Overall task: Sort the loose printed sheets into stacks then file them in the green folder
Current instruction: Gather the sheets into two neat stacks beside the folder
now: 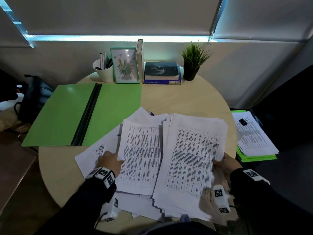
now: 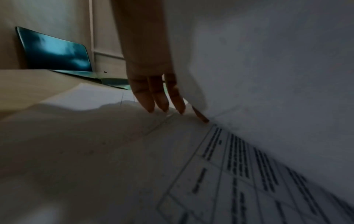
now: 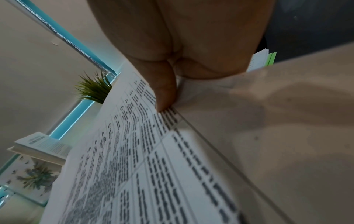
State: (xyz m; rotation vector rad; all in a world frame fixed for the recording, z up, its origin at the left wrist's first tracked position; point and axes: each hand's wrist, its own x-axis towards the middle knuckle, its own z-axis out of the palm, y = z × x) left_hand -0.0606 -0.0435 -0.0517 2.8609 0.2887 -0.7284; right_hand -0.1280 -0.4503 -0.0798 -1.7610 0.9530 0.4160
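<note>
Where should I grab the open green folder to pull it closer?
Judging by its pose, grip the green folder at its near right corner, from the front. That flap lies flat beside the loose printed sheets, while its left half overhangs the round table.

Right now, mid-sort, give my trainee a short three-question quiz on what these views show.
1. True or false: the green folder lies shut on the table.
2. Which hand grips a sheaf by its edge, thumb on the print? A) left hand B) right hand C) neither
3. Fill in: a black ____ lies on the side pile right of the table.

Key
1. False: it lies open and holds no sheets.
2. B: it holds the right sheaf; the left hand's straight fingers rest on loose sheets.
3. Binder clip.
</note>
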